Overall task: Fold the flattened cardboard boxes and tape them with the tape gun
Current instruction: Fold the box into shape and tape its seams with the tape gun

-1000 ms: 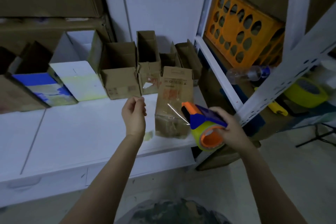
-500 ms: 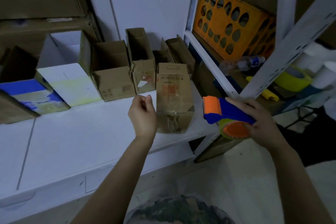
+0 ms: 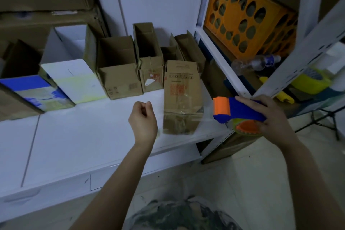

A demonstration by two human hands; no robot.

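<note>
Judging the cardboard box (image 3: pixel 182 91) first: small, brown, folded up, lying on its side on the white surface (image 3: pixel 93 136), near the front edge and just in front of a row of open boxes (image 3: pixel 119 73). It probably weighs very little and would slide or tip under a light push. The walls look stiff along the creases but likely give in the middle of a panel. The near end looks scuffed and glossy, probably taped over already. The best hold would be across the two long side walls near a corner, pressing down so it cannot skid while tape goes on.

Tape gun (image 3: pixel 237 111): blue body, orange roller, roll underneath. Hard plastic, easy to hold by the body. It is off the surface, just right of the box and not touching it.

Right hand (image 3: pixel 268 117): fingers (image 3: pixel 246 101) wrapped over the top of the gun's blue body, thumb side hidden beneath.

Left hand (image 3: pixel 143 121): hovering just left of the box, apart from it. Fingers (image 3: pixel 143 106) curled in narrow, thumb against forefinger as if pinching. A faint strip of clear tape (image 3: pixel 205 117) seems to run from the gun across the box's near end toward this hand. Too dim to tell whether the fingers actually hold its end.
</note>
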